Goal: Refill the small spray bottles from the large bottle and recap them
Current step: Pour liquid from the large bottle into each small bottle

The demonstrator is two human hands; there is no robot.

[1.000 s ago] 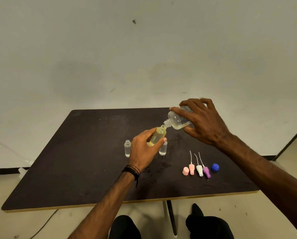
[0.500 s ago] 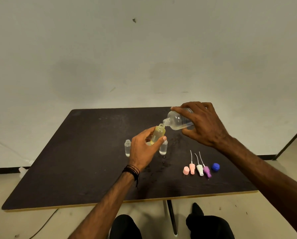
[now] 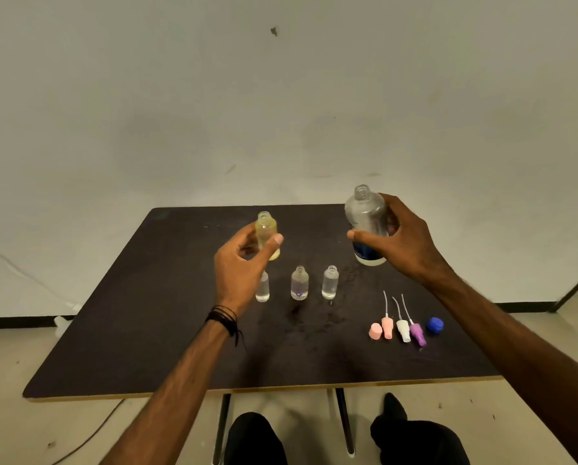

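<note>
clear glossy bottles (image 3: 299, 283), matt table (image 3: 146, 313)

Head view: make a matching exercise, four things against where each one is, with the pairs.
Things:
1. yellow small bottle
2. large bottle
3. blue cap
4. three clear small bottles

Places:
A. held upright by the right hand
B. lying on the table beside the spray tops
C. standing uncapped on the table
D. held by the left hand

Pairs: 1-D, 2-A, 3-B, 4-C

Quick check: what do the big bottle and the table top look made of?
Big bottle: clear, glossy, likely plastic; the fingers behind it show through its wall, though glass cannot be ruled out. Table: dark matt top with a pale edge strip along the near side, so probably laminated board.
</note>
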